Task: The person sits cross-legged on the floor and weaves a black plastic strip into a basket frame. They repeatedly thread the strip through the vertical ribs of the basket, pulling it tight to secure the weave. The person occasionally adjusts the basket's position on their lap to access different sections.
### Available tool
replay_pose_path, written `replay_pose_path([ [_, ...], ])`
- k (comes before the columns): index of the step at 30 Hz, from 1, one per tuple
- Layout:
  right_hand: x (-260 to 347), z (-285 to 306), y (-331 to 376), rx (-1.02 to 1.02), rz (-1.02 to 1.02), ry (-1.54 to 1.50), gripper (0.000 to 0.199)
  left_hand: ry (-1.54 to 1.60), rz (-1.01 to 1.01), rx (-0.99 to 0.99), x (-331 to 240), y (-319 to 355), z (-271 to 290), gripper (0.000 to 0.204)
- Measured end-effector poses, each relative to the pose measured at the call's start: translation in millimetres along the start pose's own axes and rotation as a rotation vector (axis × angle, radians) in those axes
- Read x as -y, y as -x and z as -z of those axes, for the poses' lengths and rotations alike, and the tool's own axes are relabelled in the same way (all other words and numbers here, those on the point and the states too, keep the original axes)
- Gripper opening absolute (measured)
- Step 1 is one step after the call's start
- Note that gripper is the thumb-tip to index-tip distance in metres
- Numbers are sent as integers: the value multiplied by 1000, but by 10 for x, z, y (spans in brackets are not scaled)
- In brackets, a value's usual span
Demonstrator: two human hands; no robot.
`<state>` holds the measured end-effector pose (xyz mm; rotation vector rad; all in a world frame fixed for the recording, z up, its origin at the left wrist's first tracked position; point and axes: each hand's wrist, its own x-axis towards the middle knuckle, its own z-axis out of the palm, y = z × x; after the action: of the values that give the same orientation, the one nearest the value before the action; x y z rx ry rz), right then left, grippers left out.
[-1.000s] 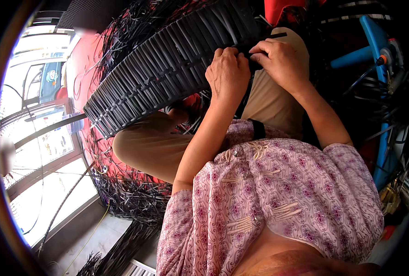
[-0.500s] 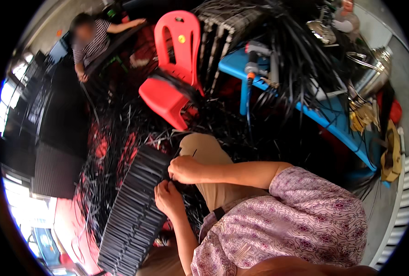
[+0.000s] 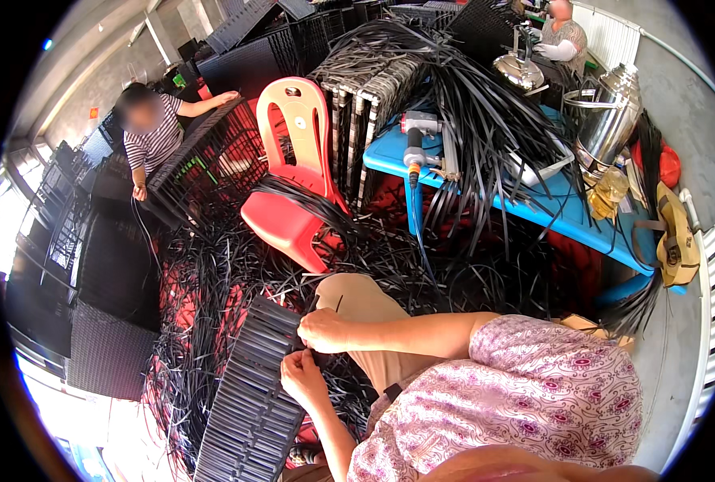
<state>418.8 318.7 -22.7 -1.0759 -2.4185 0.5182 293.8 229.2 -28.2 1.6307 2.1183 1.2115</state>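
Note:
A black panel wrapped in flat strips (image 3: 249,394) lies slanted at my left side, its upper right edge against my hands. At that edge my right hand (image 3: 325,330) is closed in a pinch, with a short dark strip end standing up by its knuckles. Just below it, my left hand (image 3: 304,379) is closed too, fingertips pressed together at the panel's edge. A thin black strip appears to run between the fingers of both hands, though most of it is hidden. My right knee (image 3: 357,297), in tan trousers, is beyond the right hand.
Loose black strips (image 3: 204,321) cover the red floor. Ahead stands a red plastic chair (image 3: 285,217) with strips on its seat. A blue table (image 3: 486,193) bears a power tool (image 3: 415,145) and a heap of strips. Two people (image 3: 152,132) work farther off, beside dark woven frames.
The whole view has tilted up, so the scene sits lower and more of the background shows. Both hands remain at the panel's edge, with little change in their grip.

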Motion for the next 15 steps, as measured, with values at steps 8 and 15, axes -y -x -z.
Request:
replay_pose_path([
  [8, -3, -11, -1, 7, -7, -47, 12, 49, -2, 1, -26, 7, 50, 21],
  [15, 103, 102, 55, 32, -33, -11, 12, 128, 78, 18, -6, 19, 32, 19],
])
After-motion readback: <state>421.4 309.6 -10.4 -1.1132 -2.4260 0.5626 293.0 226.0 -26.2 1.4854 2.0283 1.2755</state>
